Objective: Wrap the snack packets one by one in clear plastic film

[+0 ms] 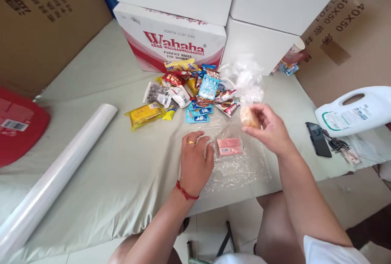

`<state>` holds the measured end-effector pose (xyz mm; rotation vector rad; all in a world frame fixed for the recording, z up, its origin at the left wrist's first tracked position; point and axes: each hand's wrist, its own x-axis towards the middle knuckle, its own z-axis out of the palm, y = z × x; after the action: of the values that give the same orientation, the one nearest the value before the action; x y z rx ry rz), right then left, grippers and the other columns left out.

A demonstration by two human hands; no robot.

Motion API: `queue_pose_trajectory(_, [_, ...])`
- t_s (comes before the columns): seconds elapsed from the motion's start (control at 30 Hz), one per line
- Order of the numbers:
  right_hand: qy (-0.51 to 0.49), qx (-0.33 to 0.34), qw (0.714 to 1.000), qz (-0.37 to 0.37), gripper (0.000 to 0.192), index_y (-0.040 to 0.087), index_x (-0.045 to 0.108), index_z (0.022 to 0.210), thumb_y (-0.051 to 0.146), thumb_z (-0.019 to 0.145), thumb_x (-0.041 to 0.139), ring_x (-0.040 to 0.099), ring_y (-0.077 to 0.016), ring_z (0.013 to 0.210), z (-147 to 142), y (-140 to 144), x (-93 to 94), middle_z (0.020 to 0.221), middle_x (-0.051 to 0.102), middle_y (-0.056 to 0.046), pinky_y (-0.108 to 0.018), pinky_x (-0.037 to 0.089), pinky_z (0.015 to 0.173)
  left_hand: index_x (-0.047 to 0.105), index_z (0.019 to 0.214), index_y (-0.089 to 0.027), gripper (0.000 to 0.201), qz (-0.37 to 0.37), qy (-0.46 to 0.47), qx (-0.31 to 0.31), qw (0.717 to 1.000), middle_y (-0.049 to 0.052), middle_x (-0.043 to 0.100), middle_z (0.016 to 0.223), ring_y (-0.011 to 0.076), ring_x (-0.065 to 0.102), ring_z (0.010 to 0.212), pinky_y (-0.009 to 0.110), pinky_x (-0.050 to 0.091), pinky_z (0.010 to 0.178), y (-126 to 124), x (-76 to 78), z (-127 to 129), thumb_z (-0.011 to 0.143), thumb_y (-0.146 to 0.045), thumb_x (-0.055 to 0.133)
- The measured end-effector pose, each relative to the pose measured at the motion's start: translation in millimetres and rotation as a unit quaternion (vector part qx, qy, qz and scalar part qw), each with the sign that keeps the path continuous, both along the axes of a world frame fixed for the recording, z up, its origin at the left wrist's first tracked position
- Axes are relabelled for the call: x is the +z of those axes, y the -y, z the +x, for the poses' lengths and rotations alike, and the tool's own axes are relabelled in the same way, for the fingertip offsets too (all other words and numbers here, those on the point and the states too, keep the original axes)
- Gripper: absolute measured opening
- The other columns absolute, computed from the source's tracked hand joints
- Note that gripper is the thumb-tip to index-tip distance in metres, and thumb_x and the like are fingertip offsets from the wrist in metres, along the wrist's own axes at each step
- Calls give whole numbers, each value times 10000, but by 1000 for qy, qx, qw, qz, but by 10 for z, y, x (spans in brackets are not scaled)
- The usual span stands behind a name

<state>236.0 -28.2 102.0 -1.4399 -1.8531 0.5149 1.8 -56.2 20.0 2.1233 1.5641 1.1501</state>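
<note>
The right hand (270, 127) pinched a wrapped bun (249, 117) above the film (235, 166) — light, squashy, best held by its sides. The left hand (195, 162) lay spread, pinning film beside 2 pink packs (229, 146).

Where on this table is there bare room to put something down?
The widest bare patch lies between the film roll and the left hand, below the yellow packet. Another sits between the right hand and the phone. It is crowded at the snack pile and on the clear bag with the pink packets.
</note>
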Motion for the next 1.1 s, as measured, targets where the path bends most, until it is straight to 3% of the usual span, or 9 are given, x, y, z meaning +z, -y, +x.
queue_pose_trajectory(0.2, [59,118,989,-64,480,273,587,1290,311,861,800,608,-248,1127,-163,201,-175,1214,570,-86,-389,530,950,723,1039,-166,214,-81,97,34,991,128,679,1159,256,680,1033,433,591,851,-107,66,-8,935,-230,546])
queue_pose_trajectory(0.37, [123,146,979,-71,453,251,582,1295,367,900,770,574,-278,1106,-176,176,-407,1170,584,-103,-445,514,939,728,999,-188,185,-90,121,63,987,110,682,1168,238,685,1029,362,594,751,-145,147,22,914,-231,570])
queue_pose_trajectory(0.6, [154,167,971,-80,458,252,577,1289,378,896,775,554,-289,1103,-49,170,-632,1186,597,-110,-466,498,942,731,957,-191,155,-60,145,81,984,94,675,1118,197,678,1001,313,583,749,-204,138,38,912,-192,583])
queue_pose_trajectory(0.77, [122,201,971,-38,648,250,507,1421,406,866,803,471,-336,1340,25,160,-598,1376,553,-148,-514,428,1103,716,960,-185,139,-3,152,106,983,88,667,1074,177,670,988,279,558,722,-189,186,28,928,-149,586])
queue_pose_trajectory(0.83, [83,179,980,-3,605,236,534,1394,436,881,785,507,-319,1318,106,199,-535,1366,573,-150,-471,446,1080,697,981,-183,144,40,119,107,986,88,668,1056,171,667,958,284,552,735,-82,236,26,929,-114,582])
queue_pose_trajectory(0.9, [45,153,987,4,302,235,640,1191,388,943,718,636,-237,1028,226,257,-467,1068,670,-81,-363,510,889,669,1023,-183,178,83,61,56,993,90,674,1040,174,663,941,306,552,780,94,284,28,914,-71,584])
queue_pose_trajectory(0.97, [34,171,984,-36,100,237,666,964,331,993,646,586,-156,693,371,323,-418,723,582,15,-282,464,672,636,1088,-181,249,99,13,-87,991,97,686,1041,180,654,922,318,554,790,306,310,28,893,-37,577])
queue_pose_trajectory(1.03, [52,222,967,-110,183,236,651,863,341,1009,614,502,-130,563,517,400,-394,590,471,53,-262,401,578,609,1121,-167,260,106,-29,-251,962,97,705,996,184,640,830,323,548,725,501,301,7,890,-54,573])
queue_pose_trajectory(1.1, [80,276,941,-180,202,236,640,856,386,990,633,531,-141,602,633,502,-386,626,512,42,-265,408,588,593,1087,-169,183,71,-74,-299,949,85,703,944,190,636,804,324,548,708,635,261,-50,916,-105,590])
